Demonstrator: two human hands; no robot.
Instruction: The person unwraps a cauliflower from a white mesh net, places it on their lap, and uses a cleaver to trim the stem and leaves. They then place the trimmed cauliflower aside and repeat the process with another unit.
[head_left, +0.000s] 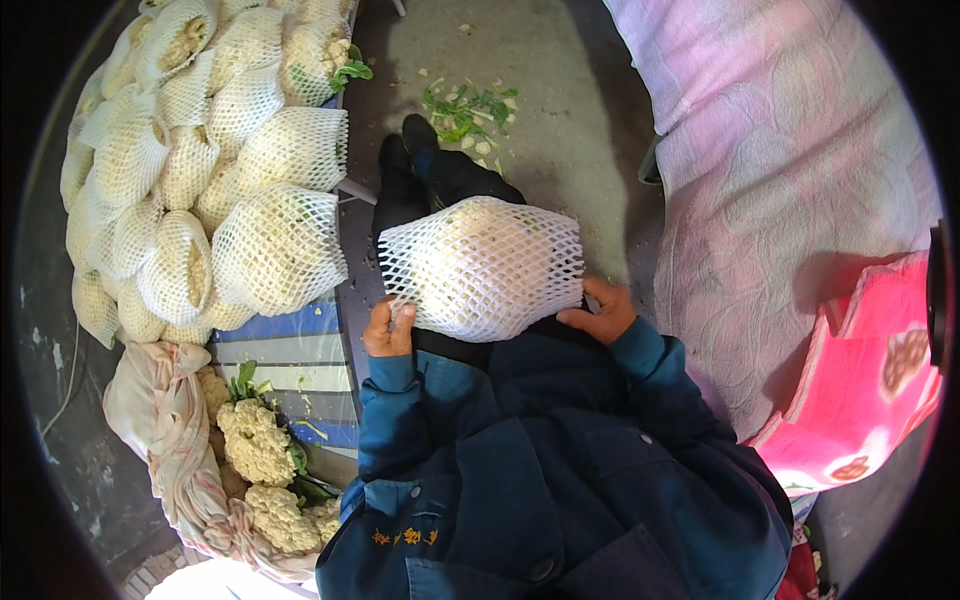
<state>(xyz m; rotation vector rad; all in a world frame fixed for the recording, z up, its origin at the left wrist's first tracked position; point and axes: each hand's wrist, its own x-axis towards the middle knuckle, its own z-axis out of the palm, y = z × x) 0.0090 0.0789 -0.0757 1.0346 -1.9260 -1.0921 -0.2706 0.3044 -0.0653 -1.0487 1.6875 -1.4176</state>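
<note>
A cauliflower in a white foam net sleeve (480, 270) lies across my lap, its curds showing pale through the mesh. My left hand (388, 328) grips the sleeve's lower left corner between thumb and fingers. At the opposite end, my right hand (606, 309) touches the lower right edge of the net; its fingers are partly hidden behind the sleeve, so its hold is unclear. To the left, a netted cauliflower (281, 247) sits at the near edge of a large pile of cauliflowers in the same kind of net (195, 150).
Bare cauliflowers (256, 441) lie in a cloth sack (169, 420) at lower left, beside a striped surface (300, 349). Leaf trimmings (472, 112) are on the floor beyond my feet. A pale patterned blanket (765, 187) and a pink cloth (862, 382) are at right.
</note>
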